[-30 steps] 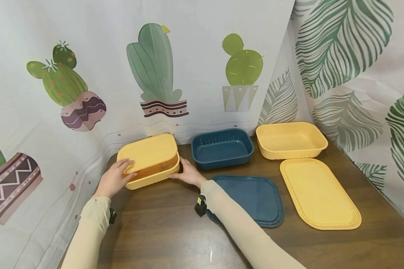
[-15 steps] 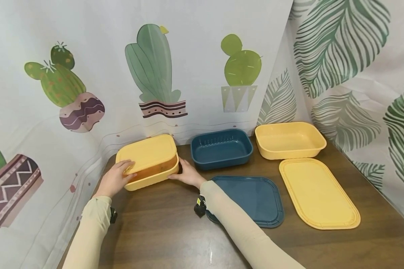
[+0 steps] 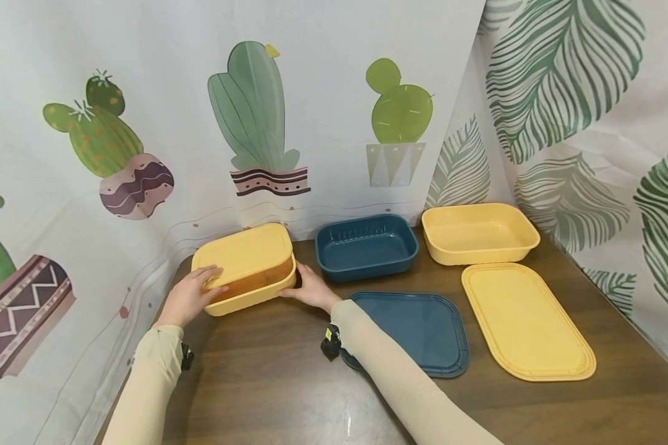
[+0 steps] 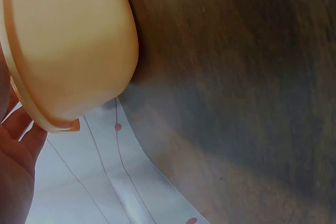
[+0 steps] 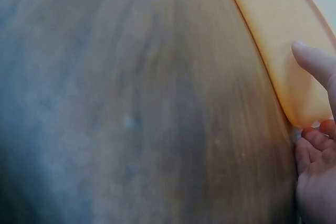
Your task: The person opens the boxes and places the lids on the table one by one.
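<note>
At the left of the table in the head view stands a yellow food box. Its yellow lid lies over the back of it, leaving a gap along the front through which the inside shows. My left hand holds the lid at its front left corner, thumb at the front edge. My right hand grips the box's right end, with the thumb on the front wall and the fingers round the corner. In the right wrist view the thumb lies against the yellow wall.
A dark blue box and another yellow box, both uncovered, stand along the back. A dark blue lid lies partly under my right forearm. Another yellow lid lies at the right. A printed cloth hangs behind the table.
Both hands keep their places on the yellow box and lid. The whole head view has shifted very slightly; nothing else visibly moves.
</note>
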`<state>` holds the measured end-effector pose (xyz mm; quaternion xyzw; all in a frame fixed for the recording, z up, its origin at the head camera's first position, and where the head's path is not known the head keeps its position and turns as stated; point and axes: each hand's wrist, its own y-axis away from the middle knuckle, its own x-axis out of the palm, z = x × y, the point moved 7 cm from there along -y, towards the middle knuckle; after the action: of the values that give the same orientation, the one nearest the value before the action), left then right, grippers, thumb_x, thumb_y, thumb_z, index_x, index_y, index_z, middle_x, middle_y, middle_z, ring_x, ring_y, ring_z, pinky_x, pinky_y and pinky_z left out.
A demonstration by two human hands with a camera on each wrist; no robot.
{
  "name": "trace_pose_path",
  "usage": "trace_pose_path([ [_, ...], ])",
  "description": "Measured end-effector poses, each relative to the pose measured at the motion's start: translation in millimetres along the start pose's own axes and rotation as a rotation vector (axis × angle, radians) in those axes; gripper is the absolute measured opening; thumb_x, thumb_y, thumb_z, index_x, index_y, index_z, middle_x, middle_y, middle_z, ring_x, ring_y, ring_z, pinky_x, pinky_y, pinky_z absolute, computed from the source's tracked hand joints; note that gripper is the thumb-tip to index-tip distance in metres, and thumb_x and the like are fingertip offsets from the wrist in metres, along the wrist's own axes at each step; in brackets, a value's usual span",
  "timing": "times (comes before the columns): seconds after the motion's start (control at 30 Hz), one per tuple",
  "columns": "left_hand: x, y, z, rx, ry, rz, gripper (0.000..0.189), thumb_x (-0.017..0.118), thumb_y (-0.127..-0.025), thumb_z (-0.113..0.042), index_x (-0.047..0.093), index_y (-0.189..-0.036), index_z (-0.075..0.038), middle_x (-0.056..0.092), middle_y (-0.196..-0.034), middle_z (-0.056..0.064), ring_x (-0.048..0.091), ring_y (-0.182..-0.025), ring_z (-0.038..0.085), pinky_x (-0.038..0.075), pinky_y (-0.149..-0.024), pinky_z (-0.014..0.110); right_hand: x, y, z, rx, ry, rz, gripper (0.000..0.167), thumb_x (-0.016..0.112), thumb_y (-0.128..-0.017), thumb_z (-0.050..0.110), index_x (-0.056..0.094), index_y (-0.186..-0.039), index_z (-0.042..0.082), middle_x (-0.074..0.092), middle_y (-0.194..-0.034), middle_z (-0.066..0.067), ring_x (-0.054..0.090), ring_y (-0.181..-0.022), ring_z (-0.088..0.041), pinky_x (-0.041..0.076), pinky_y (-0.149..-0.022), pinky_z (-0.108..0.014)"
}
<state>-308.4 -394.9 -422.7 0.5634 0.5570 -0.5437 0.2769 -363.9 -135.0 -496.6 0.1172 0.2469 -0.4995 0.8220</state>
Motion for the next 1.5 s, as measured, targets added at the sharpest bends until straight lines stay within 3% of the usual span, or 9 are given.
trace_pose_path([
  [0.3, -4.5, -2.3, 2.1, 0.014, 0.017, -0.063, 0.046, 0.079, -0.089, -0.027, 0.067, -0.127, -0.004, 0.063, -0.131, 0.022, 0.058, -0.12, 0.044, 0.043, -0.099, 0.06, 0, 0.1, 2, -0.011, -0.01, 0.0, 0.096, 0.079, -0.087, 0.039, 0.024, -0.161, 0.01, 0.034, -0.159, -0.015, 0.035, -0.145, -0.029, 0.031, -0.116, -0.046],
  [0.63, -10.5, -1.9, -2.3, 0.072, -0.007, -0.17, 0.037, 0.08, -0.088, -0.017, 0.07, -0.12, -0.001, 0.069, -0.118, 0.021, 0.064, -0.11, 0.042, 0.047, -0.093, 0.057, 2, 0.6, 0, 0.009, 0.003, 0.005, 0.096, 0.079, -0.088, 0.039, 0.023, -0.161, 0.011, 0.033, -0.16, -0.015, 0.035, -0.145, -0.029, 0.031, -0.116, -0.045],
  [1.23, -16.9, -6.2, -3.8, 0.036, -0.016, -0.162, 0.033, 0.077, -0.091, -0.021, 0.07, -0.118, -0.003, 0.07, -0.112, 0.017, 0.067, -0.1, 0.041, 0.049, -0.087, 0.057, 0, 1.1, 1, 0.002, -0.002, 0.002, 0.097, 0.079, -0.087, 0.04, 0.024, -0.16, 0.009, 0.033, -0.159, -0.016, 0.036, -0.145, -0.03, 0.032, -0.116, -0.047],
  [1.5, -20.1, -5.3, -6.7, 0.084, -0.061, -0.189, 0.033, 0.077, -0.084, 0.002, 0.069, -0.115, -0.004, 0.07, -0.106, 0.018, 0.068, -0.09, 0.041, 0.051, -0.078, 0.057, 0, 0.4, 1, 0.001, 0.004, -0.003, 0.097, 0.079, -0.087, 0.04, 0.023, -0.161, 0.01, 0.034, -0.158, -0.016, 0.037, -0.144, -0.03, 0.033, -0.115, -0.046],
])
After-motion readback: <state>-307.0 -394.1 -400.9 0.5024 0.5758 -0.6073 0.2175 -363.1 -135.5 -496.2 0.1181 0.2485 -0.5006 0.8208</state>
